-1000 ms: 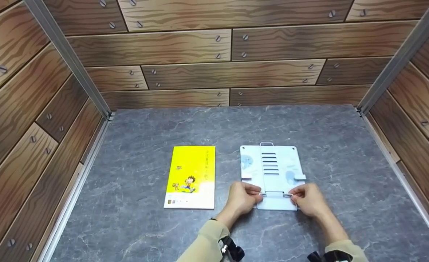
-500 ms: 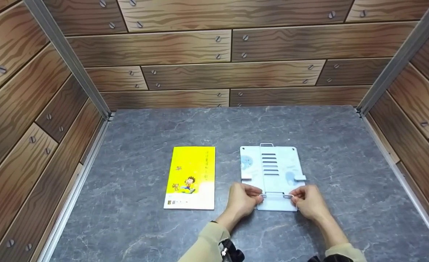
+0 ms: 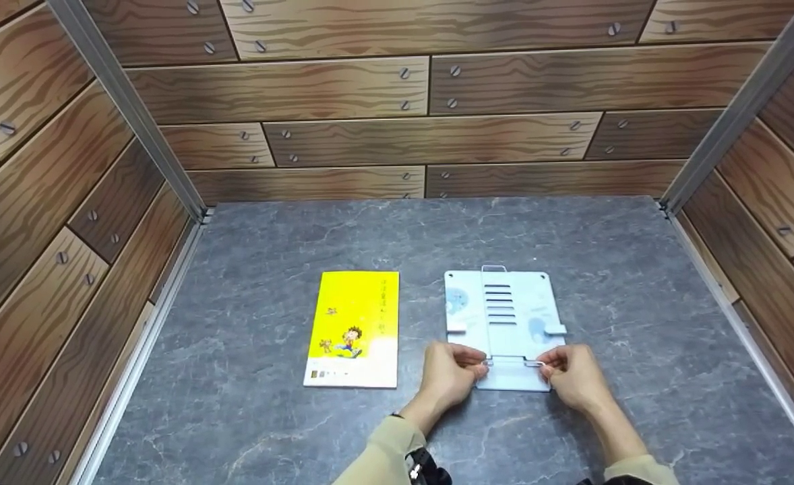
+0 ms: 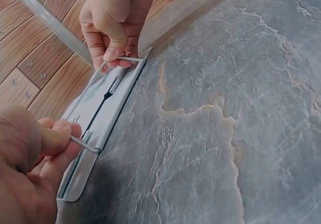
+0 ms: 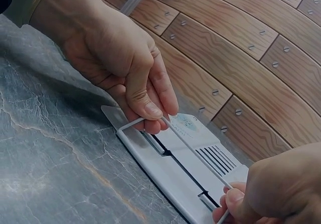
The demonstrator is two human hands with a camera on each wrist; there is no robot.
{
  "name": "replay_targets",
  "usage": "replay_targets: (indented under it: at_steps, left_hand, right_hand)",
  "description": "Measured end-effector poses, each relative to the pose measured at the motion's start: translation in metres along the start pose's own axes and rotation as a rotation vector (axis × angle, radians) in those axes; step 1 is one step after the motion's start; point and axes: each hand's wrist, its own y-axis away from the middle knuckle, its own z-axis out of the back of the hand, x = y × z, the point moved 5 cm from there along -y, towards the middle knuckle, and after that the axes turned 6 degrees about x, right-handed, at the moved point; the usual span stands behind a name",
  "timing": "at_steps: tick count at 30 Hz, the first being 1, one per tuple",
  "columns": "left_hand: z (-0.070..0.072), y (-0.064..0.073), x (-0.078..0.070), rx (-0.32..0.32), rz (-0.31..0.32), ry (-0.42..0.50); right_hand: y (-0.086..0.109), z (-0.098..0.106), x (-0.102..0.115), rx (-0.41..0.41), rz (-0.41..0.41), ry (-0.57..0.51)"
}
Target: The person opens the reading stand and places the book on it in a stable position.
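Observation:
A pale blue book stand [image 3: 518, 310] lies flat, with a row of slots down its middle and faint blue prints. Near its front edge, my left hand [image 3: 447, 370] pinches one side of a thin white wire bracket [image 3: 533, 363] between thumb and fingers. My right hand [image 3: 573, 374] pinches the other side. Seen from the right wrist, the wire [image 5: 193, 151] runs from hand to hand, raised above the panel. Part of the wire is hidden by the fingertips. Left of the stand lies a yellow and white book [image 3: 353, 323] with a cartoon child on its cover.
Both things rest on a grey marbled tabletop [image 3: 269, 256]. Wood-patterned walls [image 3: 343, 141] enclose its back and sides, with metal posts [image 3: 127, 101] at the corners. Two small page clips [image 3: 555, 329] stick up from the stand, and a wire loop [image 3: 495, 268] juts past its far edge.
Both hands keep their pinch on the wire bracket and shift only very slightly toward the body. The stand and the book stay where they were.

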Motion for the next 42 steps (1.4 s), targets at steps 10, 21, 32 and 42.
replay_targets:
  at_steps: [10, 21, 32, 42]
  left_hand:
    - [0.001, 0.002, -0.001, -0.008, -0.025, -0.019]
    - [0.0, 0.002, -0.001, -0.011, -0.019, -0.029]
    - [0.001, 0.002, -0.001, 0.019, -0.041, -0.023]
    - [0.007, 0.001, 0.001, 0.033, -0.075, 0.023]
  right_hand:
    - [0.002, 0.0, -0.001, -0.025, 0.001, -0.005]
    - [0.002, 0.001, -0.002, -0.023, 0.012, 0.006]
    - [0.004, 0.006, -0.007, 0.009, 0.015, -0.022]
    - [0.005, 0.012, -0.009, 0.026, 0.02, -0.057]
